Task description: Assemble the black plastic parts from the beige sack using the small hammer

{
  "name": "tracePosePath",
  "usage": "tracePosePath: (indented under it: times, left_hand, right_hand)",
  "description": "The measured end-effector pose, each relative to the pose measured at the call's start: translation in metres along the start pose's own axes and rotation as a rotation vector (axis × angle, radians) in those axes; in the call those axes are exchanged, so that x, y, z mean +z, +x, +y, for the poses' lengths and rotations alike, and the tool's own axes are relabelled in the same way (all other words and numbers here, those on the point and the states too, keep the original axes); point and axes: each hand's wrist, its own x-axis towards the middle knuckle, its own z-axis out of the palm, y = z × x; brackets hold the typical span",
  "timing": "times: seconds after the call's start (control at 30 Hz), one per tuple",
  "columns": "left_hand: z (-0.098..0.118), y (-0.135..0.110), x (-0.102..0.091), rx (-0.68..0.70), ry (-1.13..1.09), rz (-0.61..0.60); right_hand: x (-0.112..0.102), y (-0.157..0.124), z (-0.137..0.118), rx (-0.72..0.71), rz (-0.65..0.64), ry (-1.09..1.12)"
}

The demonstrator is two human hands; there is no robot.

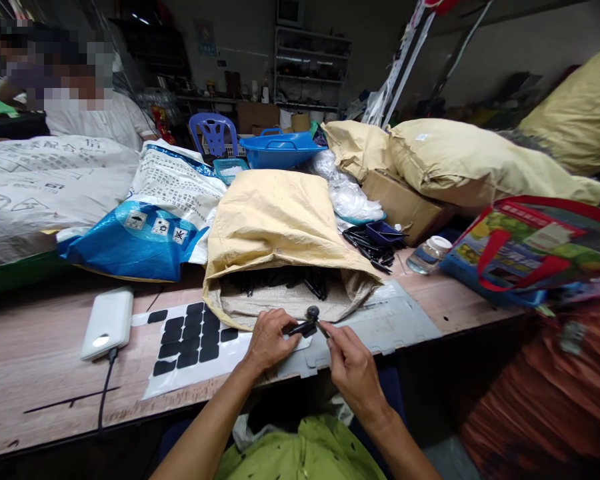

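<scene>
My left hand (pixel 269 338) and my right hand (pixel 349 360) meet at the table's front edge and together pinch a small black plastic part (pixel 307 324) with a round head. Just behind them lies an open tan sack (pixel 273 227) with more black parts (pixel 285 279) showing in its mouth. To the left of my left hand a white sheet (pixel 190 350) carries several black square pads (pixel 193 337). Both hands rest over a grey flat panel (pixel 380 320).
A white power bank (pixel 107 322) with a black cable lies at left. Printed sacks (pixel 150 207), a blue basin (pixel 280 148), a pile of black parts with a small dark tray (pixel 375 241), a jar (pixel 427 253) and a colourful bag (pixel 525 250) crowd the table. Another person (pixel 80 100) sits far left.
</scene>
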Motion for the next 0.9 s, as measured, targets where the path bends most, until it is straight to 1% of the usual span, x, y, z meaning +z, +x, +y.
tracePosePath:
  times: [0.07,0.13,0.23,0.3,0.43,0.67,0.8,0.9]
  left_hand:
    - [-0.001,0.001,-0.001,-0.012,-0.030,0.000]
    - [-0.004,0.001,-0.003,-0.024,-0.103,-0.004]
    - [-0.007,0.002,-0.007,-0.057,-0.256,0.033]
    - [-0.008,0.001,-0.009,-0.088,-0.332,0.074]
    - [-0.008,0.001,-0.010,-0.127,-0.395,0.089]
    - [-0.013,0.000,-0.006,-0.141,-0.397,0.069]
    - [-0.013,0.001,-0.006,-0.098,-0.337,0.059]
    - [-0.002,-0.002,-0.011,-0.005,-0.205,0.018]
  right_hand:
    - [-0.005,0.008,0.013,0.024,0.045,-0.087]
    - [-0.008,0.014,0.028,0.035,0.058,-0.197]
    - [-0.005,0.017,0.047,0.028,0.043,-0.323]
    - [0.000,0.016,0.053,0.017,0.050,-0.376]
    - [0.007,0.011,0.053,0.023,0.089,-0.431]
    - [0.010,0.008,0.049,0.021,0.093,-0.520]
    - [0.011,0.007,0.049,0.024,0.095,-0.550]
    - [0.012,0.007,0.049,0.031,0.090,-0.574]
